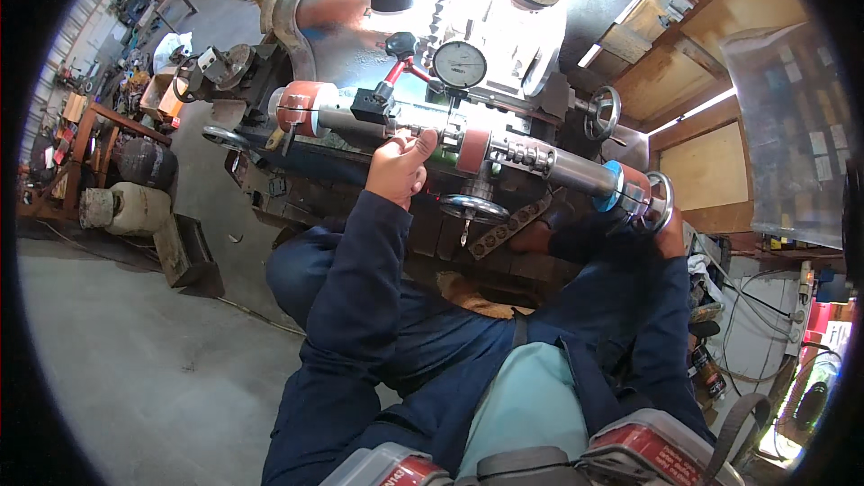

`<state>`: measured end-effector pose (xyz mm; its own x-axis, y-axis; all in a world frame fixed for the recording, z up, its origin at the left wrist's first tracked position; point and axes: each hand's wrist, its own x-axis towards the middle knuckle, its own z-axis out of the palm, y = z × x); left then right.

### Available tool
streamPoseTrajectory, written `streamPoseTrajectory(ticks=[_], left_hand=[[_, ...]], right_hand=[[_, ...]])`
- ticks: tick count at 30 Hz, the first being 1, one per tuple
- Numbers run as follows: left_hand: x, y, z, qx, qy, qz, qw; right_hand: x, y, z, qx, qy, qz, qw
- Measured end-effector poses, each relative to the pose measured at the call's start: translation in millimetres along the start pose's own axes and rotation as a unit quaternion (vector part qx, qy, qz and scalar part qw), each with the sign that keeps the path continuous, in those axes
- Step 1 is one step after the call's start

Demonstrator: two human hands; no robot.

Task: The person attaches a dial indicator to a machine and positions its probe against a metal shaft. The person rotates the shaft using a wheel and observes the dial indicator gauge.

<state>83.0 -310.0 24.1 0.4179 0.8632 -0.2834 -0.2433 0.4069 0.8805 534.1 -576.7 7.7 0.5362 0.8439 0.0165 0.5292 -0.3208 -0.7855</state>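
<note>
Steel shaft (432,139), judged heavy, rigid and slick, lies across the machine (360,45) under the dial gauge (459,64); my left hand (400,166) clasps its middle, my right hand (668,238) cups the handwheel (660,200); bare sections suit holding.

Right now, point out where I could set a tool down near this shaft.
The concrete floor is bare left of the blue sleeve, below the gas cylinder and metal block. Around the steel shaft it is crowded: left hand, dial gauge, handwheel, and right hand at the end.
</note>
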Motion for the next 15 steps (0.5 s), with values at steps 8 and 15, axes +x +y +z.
streamPoseTrajectory(ticks=[8,15], left_hand=[[1.9,-1.5,-2.9,-0.001,0.002,-0.009,1.0],[0.5,0.0,-2.9,0.002,0.005,-0.01,1.0]], right_hand=[[-40.7,-17.8,-10.8,-0.137,-0.005,0.003,0.991],[-55.9,-49.9,-32.4,-0.033,-0.059,0.045,0.997]])
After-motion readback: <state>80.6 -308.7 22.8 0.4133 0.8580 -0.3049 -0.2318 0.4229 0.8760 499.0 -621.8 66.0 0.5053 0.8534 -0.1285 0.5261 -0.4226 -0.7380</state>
